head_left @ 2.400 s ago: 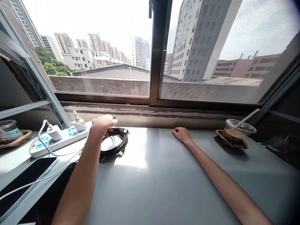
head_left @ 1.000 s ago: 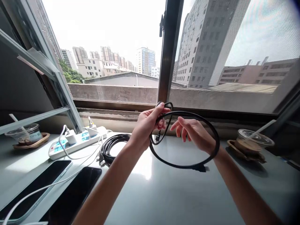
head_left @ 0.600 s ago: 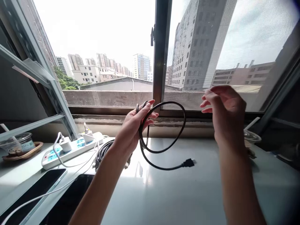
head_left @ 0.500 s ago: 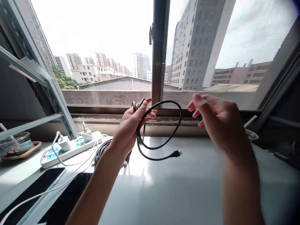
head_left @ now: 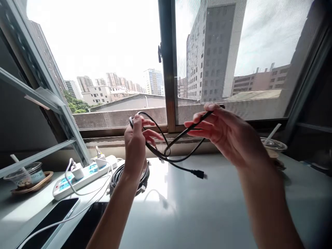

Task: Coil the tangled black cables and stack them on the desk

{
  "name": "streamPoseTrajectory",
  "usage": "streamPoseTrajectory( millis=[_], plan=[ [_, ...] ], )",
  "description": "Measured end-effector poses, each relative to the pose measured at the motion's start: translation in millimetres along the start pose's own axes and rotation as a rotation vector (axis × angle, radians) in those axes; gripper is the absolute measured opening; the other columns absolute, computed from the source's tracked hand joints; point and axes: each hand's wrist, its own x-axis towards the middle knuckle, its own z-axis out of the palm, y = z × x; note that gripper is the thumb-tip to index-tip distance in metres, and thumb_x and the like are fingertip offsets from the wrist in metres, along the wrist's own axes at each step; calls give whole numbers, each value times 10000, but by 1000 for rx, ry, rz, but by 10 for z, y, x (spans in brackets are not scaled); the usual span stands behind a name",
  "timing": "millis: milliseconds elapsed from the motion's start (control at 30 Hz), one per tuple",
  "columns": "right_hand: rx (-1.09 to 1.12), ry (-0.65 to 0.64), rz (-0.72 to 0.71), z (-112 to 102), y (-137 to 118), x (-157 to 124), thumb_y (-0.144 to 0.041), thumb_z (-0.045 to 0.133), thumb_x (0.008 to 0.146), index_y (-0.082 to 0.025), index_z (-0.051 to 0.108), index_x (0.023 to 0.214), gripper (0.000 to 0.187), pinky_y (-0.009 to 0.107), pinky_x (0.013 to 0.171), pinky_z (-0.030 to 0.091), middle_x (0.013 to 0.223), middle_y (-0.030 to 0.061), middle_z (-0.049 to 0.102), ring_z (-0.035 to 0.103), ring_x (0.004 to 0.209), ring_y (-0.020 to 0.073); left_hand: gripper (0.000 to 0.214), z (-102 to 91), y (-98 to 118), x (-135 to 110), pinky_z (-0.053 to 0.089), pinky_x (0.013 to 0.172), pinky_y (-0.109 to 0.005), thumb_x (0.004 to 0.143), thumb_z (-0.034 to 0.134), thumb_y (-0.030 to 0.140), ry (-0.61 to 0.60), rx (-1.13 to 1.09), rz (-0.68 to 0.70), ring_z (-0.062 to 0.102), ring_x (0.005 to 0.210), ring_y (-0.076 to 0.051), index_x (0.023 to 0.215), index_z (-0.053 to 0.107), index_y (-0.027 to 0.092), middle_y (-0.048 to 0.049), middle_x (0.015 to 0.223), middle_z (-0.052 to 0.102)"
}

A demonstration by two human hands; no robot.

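Note:
I hold a black cable [head_left: 178,159] in the air above the grey table [head_left: 207,214], in front of the window. My left hand [head_left: 136,145] is closed on one bend of it at the left. My right hand [head_left: 228,133] pinches another stretch of it between thumb and fingers at the right. The cable sags in a loop between the hands, and its plug end [head_left: 199,174] hangs free below. A second coil of black cable [head_left: 142,178] lies on the table behind my left forearm.
A white power strip [head_left: 83,173] with chargers plugged in lies at the left, with white leads running to a phone [head_left: 52,221]. Plastic cups on wooden coasters stand at far left [head_left: 26,174] and at right [head_left: 273,145]. The window frame [head_left: 168,69] rises behind.
My left hand picked the cable up off the table and lifted it. My right hand, open and apart a moment ago, has come in and closed on the cable. The loop has drawn out.

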Motion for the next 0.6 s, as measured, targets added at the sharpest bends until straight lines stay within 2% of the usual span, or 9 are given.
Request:
streamPoseTrajectory(
  millis=[67, 133, 200, 267, 367, 433, 500, 600],
  plan=[
    [50, 49, -17, -96, -184, -55, -317, 487, 887, -217, 549, 742, 187, 242, 537, 492, 588, -33, 520, 561, 548, 106, 183, -54, 1, 64, 327, 328, -177, 891, 482, 356, 35, -20, -23, 328, 336, -70, 796, 463, 201, 77, 469, 381],
    [44, 140, -29, -195, -299, -64, -299, 445, 910, -216, 566, 693, 262, 202, 416, 411, 451, -59, 371, 415, 393, 74, 168, -102, -2, 116, 302, 313, -173, 899, 463, 354, 97, -23, -4, 255, 323, -78, 804, 452, 215, 96, 414, 265],
    [8, 203, -17, -306, -342, -31, -319, 415, 925, -224, 576, 666, 320, 195, 332, 288, 378, -85, 184, 264, 318, 66, 195, -147, -15, 163, 276, 302, -173, 903, 461, 384, 142, 3, 60, 240, 321, -79, 796, 449, 221, 95, 406, 256],
    [-32, 205, 32, -426, -346, 8, -345, 396, 928, -234, 580, 669, 336, 208, 299, 148, 376, -99, 72, 145, 287, 58, 219, -189, -37, 212, 264, 293, -178, 911, 450, 404, 161, 66, 141, 235, 310, -78, 785, 441, 226, 96, 399, 274],
    [-84, 153, 120, -556, -350, 3, -364, 381, 924, -241, 598, 719, 323, 223, 324, 16, 378, -106, 86, 37, 281, 34, 225, -240, -75, 280, 267, 295, -179, 932, 418, 387, 231, 152, 266, 252, 298, -82, 771, 419, 230, 100, 384, 292],
    [-151, 147, 87, -570, -363, -53, -393, 436, 904, -254, 637, 772, 278, 233, 325, 24, 369, -103, 120, 57, 278, 32, 236, -259, -88, 303, 291, 308, -178, 944, 391, 386, 243, 182, 299, 266, 296, -86, 774, 432, 228, 100, 376, 299],
    [-248, 150, -4, -524, -374, -125, -420, 515, 869, -263, 683, 828, 233, 248, 311, 65, 359, -97, 153, 101, 280, 39, 294, -265, -87, 299, 310, 320, -185, 955, 351, 413, 176, 230, 268, 274, 288, -88, 787, 489, 216, 92, 363, 307],
    [-378, 118, -84, -413, -365, -186, -415, 538, 863, -247, 713, 911, 247, 246, 294, 77, 364, -86, 206, 151, 279, 36, 491, -256, -68, 256, 293, 327, -201, 961, 266, 477, 121, 380, 232, 321, 281, -92, 749, 594, 181, 56, 332, 343]
  ],
)
